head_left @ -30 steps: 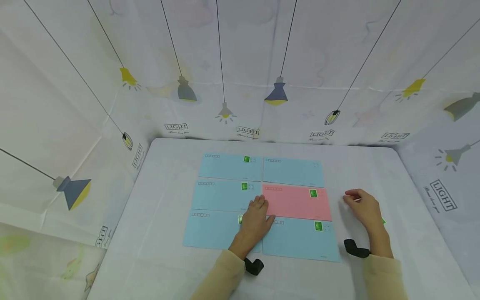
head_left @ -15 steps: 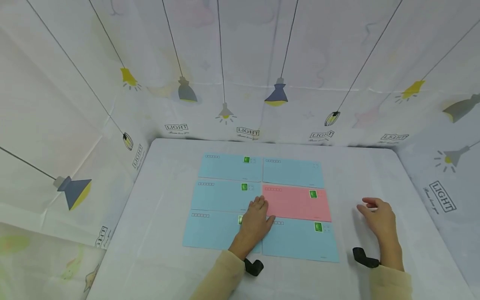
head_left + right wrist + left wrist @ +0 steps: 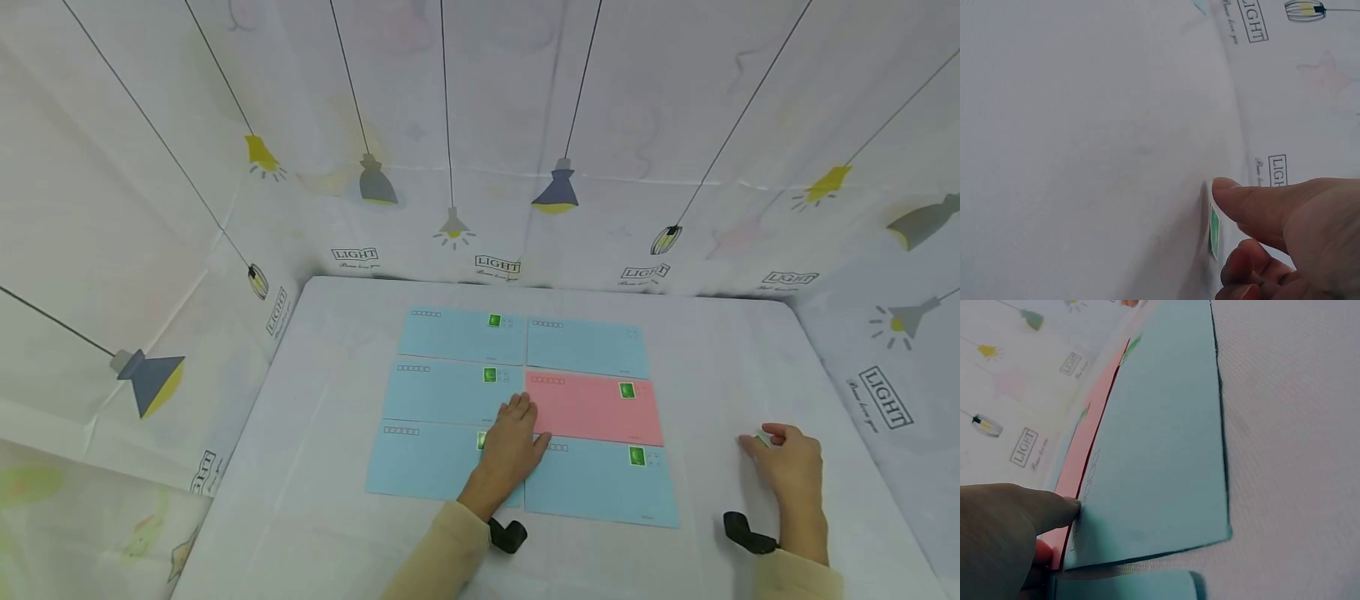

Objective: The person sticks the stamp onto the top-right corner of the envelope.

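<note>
Several blue envelopes and one pink envelope (image 3: 585,408) lie flat in two columns. My left hand (image 3: 510,450) rests on them with fingers straight, at the pink envelope's left edge. Its thumb presses the near right blue envelope (image 3: 1160,437). On the right, my right hand (image 3: 791,471) is low over a small green stamp (image 3: 1214,231) on the white tabletop. Thumb and forefinger are apart on either side of that stamp, other fingers curled. Green stamps such as this one (image 3: 627,390) sit at most envelopes' upper right corners; the far right blue envelope (image 3: 585,348) shows only printing.
White cloth covers the table (image 3: 315,500). Behind and to the left hangs a backdrop (image 3: 495,100) printed with lamps and "LIGHT" labels. A black wrist device (image 3: 750,533) is at my right wrist, another (image 3: 508,536) at my left.
My right hand has moved right and towards me, away from the pink envelope, to the loose stamp. My left hand has stayed in place on the envelopes.
</note>
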### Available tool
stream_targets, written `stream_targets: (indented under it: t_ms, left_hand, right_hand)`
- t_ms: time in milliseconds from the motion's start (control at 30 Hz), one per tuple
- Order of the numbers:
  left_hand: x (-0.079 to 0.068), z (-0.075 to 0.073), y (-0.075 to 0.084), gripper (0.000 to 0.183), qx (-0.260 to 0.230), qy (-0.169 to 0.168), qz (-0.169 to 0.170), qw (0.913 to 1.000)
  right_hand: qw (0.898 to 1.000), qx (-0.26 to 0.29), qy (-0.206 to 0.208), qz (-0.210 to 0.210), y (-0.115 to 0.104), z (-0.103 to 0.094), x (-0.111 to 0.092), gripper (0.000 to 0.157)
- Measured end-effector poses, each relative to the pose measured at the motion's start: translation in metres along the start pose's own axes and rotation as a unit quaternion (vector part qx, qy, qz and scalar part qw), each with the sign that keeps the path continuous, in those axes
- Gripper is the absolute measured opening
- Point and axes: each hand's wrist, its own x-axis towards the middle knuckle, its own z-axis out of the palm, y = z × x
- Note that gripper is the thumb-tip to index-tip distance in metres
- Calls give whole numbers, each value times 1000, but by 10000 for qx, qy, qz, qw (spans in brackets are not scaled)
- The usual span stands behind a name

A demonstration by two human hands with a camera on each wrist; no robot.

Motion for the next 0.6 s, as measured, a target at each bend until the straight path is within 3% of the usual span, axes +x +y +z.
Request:
stream_targets:
  t_ms: [233, 600]
  left_hand:
    - [0, 1, -1, 55, 41, 38, 45, 10000]
    - [-1, 4, -1, 56, -24, 37, 31, 10000]
  right_hand:
    - [9997, -2, 0, 247, 11, 1, 2, 66]
    - [9997, -45, 26, 243, 12, -2, 3, 51]
